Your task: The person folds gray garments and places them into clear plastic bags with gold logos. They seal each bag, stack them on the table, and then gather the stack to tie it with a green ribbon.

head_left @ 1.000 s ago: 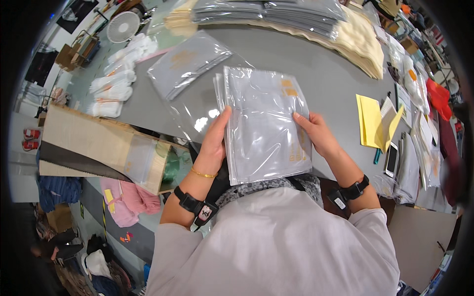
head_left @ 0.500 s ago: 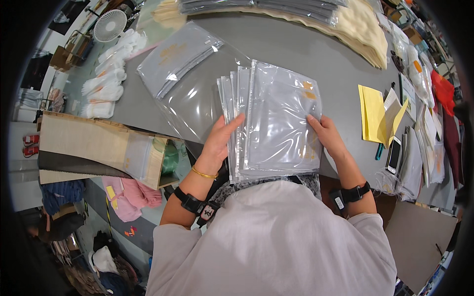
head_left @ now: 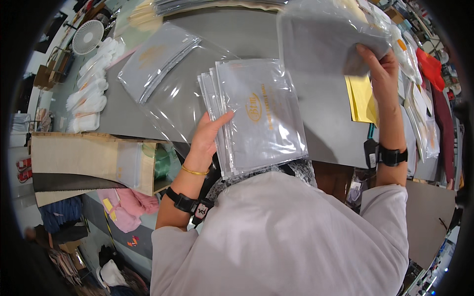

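Note:
A stack of clear zip bags [head_left: 264, 118] with gold print lies at the table's near edge, its zip edges fanned out on the left. My left hand [head_left: 205, 135] grips those left edges, thumb on top and fingers underneath. Up at the far right, my right hand [head_left: 381, 69] pinches the corner of a single clear plastic bag [head_left: 318, 42], held apart from the stack and slightly blurred. Another pile of printed zip bags [head_left: 158, 59] rests at the left on a large clear plastic sheet [head_left: 180, 103].
A yellow paper [head_left: 362, 101] lies on the right of the grey table [head_left: 237, 37], partly under the lifted bag. At the left stand a wooden box [head_left: 74, 155], white plastic bundles [head_left: 91, 93] and a fan [head_left: 88, 37]. More bags [head_left: 212, 5] are piled along the far edge.
My right hand has left the stack's right edge and moved far and to the right, carrying one bag. The bag now on top shows larger gold print. My left hand keeps its grip.

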